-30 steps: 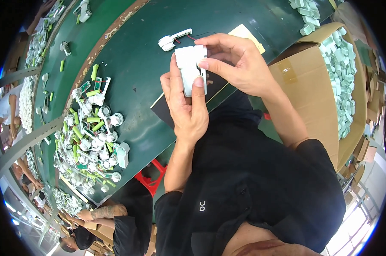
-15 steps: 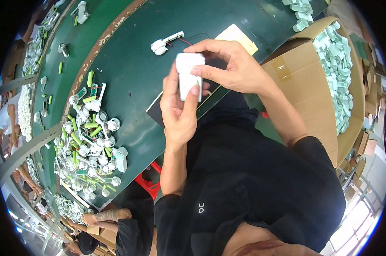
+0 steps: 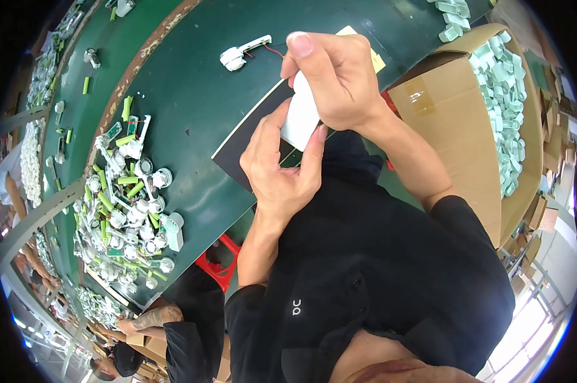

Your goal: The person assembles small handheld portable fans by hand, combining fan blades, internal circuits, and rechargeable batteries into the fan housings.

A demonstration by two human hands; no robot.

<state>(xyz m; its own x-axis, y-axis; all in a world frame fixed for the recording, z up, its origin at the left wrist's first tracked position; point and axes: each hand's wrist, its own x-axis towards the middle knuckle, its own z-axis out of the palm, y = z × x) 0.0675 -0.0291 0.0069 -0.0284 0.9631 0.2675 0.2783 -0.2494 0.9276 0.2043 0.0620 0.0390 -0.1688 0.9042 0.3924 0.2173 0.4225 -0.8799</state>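
A smooth white plastic casing [image 3: 300, 121] is held between my two hands above the near edge of the green table. My left hand [image 3: 279, 167] grips its lower part, thumb on one side and fingers on the other. Over its upper end curls my right hand [image 3: 339, 83], with the thumb raised and the fingers folded around the casing; that end is largely hidden. A white part with a round head and a thin arm [image 3: 234, 59], trailing a red wire, lies on the table beyond my hands. Beneath them is a dark flat board [image 3: 250, 143] with a pale edge.
To the left is a heap of white assemblies with green cylinders [image 3: 129, 210]. A cardboard box [image 3: 454, 140] full of pale green plastic shells [image 3: 505, 115] stands at the right. Yellowish paper [image 3: 376, 62] lies behind my right hand. A co-worker's forearm [image 3: 157, 318] shows lower left.
My right hand has turned over and closed around the casing's top, its thumb now pointing up. The casing has tilted and shifted slightly right, and my left hand has moved right with it.
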